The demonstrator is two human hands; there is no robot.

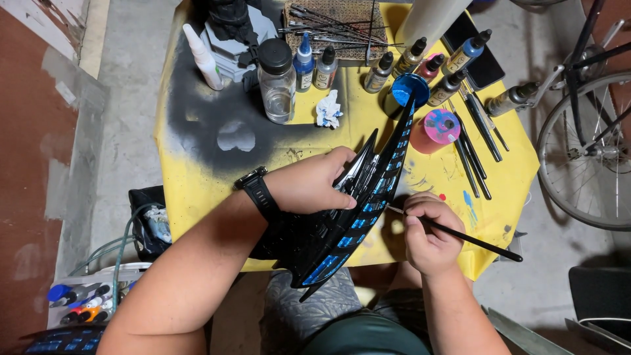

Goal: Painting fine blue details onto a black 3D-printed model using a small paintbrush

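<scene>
The left hand grips a black model (it has blue spots) over the near edge of the yellow table. The right hand pinches a brush, its tip touching the model.

Small labelled paint dropper bottles stood in a row along the yellow table's far edge, beside a dark phone screen.
</scene>
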